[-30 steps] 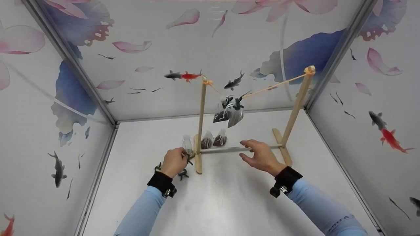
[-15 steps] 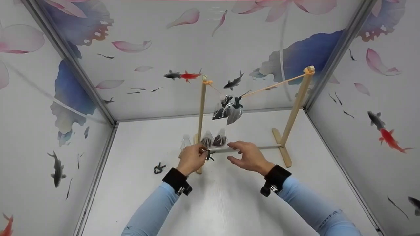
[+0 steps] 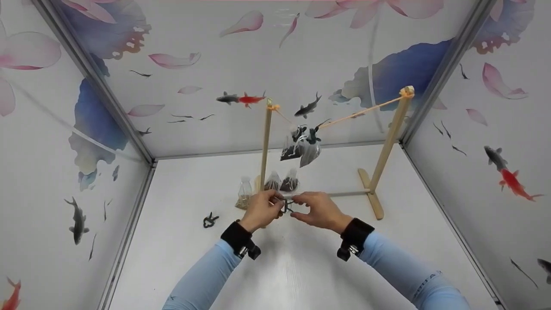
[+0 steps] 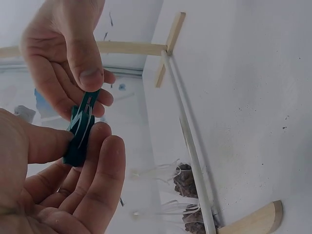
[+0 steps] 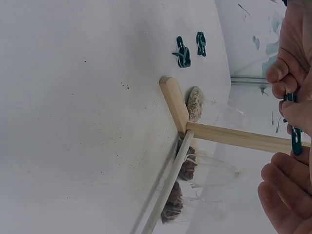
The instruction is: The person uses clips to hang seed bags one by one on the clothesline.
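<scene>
In the head view my left hand point(image 3: 262, 209) pinches a dark green spring clip point(image 4: 80, 139) between thumb and fingers, low in front of the stand's left post point(image 3: 265, 150). My right hand point(image 3: 323, 211) meets it from the right, its thumb and fingers on the clip's other end, as the left wrist view shows. Behind the hands stand two clear drawstring bags point(image 3: 289, 183) of dark brown lumps, and left of the post a bag point(image 3: 243, 196) of pale grains. Two loose clips point(image 5: 183, 52) lie on the table in the right wrist view.
An orange string point(image 3: 366, 111) sags between the left post and the right post point(image 3: 392, 137). Filled bags point(image 3: 311, 153) hang from it by dark clips. A pale rod point(image 3: 348, 193) joins the wooden feet point(image 3: 376, 206). Printed panels point(image 3: 193, 129) enclose the white table point(image 3: 284, 275).
My left hand has carried the clip rightward from beside the left post to before the rod. My right hand has moved left, and its fingers have closed onto the clip.
</scene>
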Available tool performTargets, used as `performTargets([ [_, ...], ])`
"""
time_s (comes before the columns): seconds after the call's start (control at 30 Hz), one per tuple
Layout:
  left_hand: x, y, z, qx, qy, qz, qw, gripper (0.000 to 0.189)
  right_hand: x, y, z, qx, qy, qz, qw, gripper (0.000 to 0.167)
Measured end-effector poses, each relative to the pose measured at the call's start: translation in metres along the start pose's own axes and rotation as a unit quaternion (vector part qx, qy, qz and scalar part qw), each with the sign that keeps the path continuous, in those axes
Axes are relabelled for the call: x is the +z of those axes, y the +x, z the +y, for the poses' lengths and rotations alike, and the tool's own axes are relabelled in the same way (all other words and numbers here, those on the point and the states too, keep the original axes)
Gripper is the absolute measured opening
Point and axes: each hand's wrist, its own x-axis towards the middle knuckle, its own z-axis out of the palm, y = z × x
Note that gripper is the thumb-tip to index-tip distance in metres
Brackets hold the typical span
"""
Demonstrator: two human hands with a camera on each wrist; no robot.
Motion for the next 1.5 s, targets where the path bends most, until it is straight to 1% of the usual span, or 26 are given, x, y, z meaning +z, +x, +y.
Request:
performTargets([
  [0.1, 0.0, 0.0, -0.001, -0.004, -0.019, -0.007, 0.9998, 0.017, -0.001, 0.0, 0.001, -0.008, -0.008, 0.003, 0.9999, 0.037],
  [0.17, 0.0, -0.001, -0.001, -0.005, -0.021, -0.009, 0.9997, 0.017, -0.001, -0.001, 0.001, -0.021, -0.018, 0.006, 0.9996, 0.035],
  [0.23, 0.0, -0.001, -0.002, -0.005, -0.014, -0.01, 0.9998, 0.017, 0.0, -0.002, 0.003, -0.038, -0.032, 0.012, 0.9987, 0.032],
  [0.33, -0.002, -0.002, -0.003, -0.003, 0.006, -0.011, 0.9999, 0.016, 0.0, -0.004, 0.006, -0.054, -0.046, 0.015, 0.9974, 0.03],
  [0.5, -0.011, -0.004, -0.011, -0.001, 0.042, -0.001, 0.9991, 0.021, -0.007, -0.007, 0.01, -0.047, -0.057, 0.018, 0.9971, 0.026],
  [0.6, -0.018, -0.007, -0.019, 0.001, 0.077, 0.013, 0.997, 0.021, -0.012, -0.01, 0.015, -0.049, -0.066, 0.022, 0.9964, 0.023],
  [0.7, -0.025, -0.008, -0.028, 0.01, 0.127, 0.03, 0.9915, 0.02, -0.017, -0.014, 0.019, -0.053, -0.069, 0.022, 0.9959, 0.02],
  [0.77, -0.03, -0.008, -0.036, 0.01, 0.157, 0.043, 0.9866, 0.019, -0.019, -0.016, 0.023, -0.059, -0.071, 0.027, 0.9954, 0.018],
  [0.87, -0.035, -0.008, -0.047, 0.003, 0.194, 0.062, 0.979, 0.017, -0.022, -0.02, 0.027, -0.065, -0.074, 0.036, 0.9944, 0.015],
  [0.93, -0.039, -0.006, -0.053, 0.0, 0.215, 0.078, 0.9735, 0.017, -0.022, -0.024, 0.029, -0.071, -0.075, 0.044, 0.9937, 0.009],
  [1.0, -0.042, -0.004, -0.059, -0.003, 0.238, 0.097, 0.9665, 0.017, -0.023, -0.027, 0.031, -0.071, -0.077, 0.044, 0.9935, 0.003],
  [1.07, -0.044, 0.0, -0.064, -0.006, 0.256, 0.114, 0.9599, 0.019, -0.023, -0.03, 0.033, -0.068, -0.078, 0.04, 0.9938, 0.008],
  [1.17, -0.049, 0.007, -0.069, -0.021, 0.274, 0.129, 0.9528, 0.025, -0.023, -0.034, 0.034, -0.057, -0.077, 0.031, 0.9949, 0.011],
  [1.33, -0.062, 0.023, -0.07, -0.037, 0.291, 0.137, 0.9461, 0.048, -0.026, -0.037, 0.034, -0.052, -0.074, 0.034, 0.9954, 0.009],
  [1.43, -0.07, 0.036, -0.069, -0.048, 0.31, 0.119, 0.9421, 0.062, -0.028, -0.038, 0.033, -0.052, -0.073, 0.033, 0.9955, 0.01],
  [1.5, -0.074, 0.043, -0.067, -0.053, 0.323, 0.094, 0.9403, 0.068, -0.029, -0.038, 0.034, -0.051, -0.069, 0.033, 0.9958, 0.01],
])
